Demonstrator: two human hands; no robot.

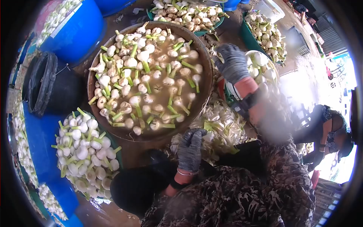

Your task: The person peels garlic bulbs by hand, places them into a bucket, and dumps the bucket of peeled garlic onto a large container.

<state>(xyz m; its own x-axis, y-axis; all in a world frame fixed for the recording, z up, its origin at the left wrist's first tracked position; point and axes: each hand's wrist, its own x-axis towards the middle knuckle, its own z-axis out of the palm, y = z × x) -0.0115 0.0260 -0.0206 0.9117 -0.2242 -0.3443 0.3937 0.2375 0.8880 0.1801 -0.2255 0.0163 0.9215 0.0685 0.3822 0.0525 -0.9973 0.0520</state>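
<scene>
From where I stood, I could read no lettering, number or brand: not on the wide, round, brown-rimmed basin (207, 81), the glossy blue plastic tub (85, 32) and black plastic bucket (64, 87) left of it, nor the white round bucket (231, 90) with red and green patches right of it.

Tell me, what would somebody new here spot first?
Probably the big round tub of garlic in murky brown water, upper middle. Next, the pile of whiter bulbs at lower left. Then the left hand, grey-gloved, below the tub, and the right hand, gloved too, beside its right rim.
</scene>
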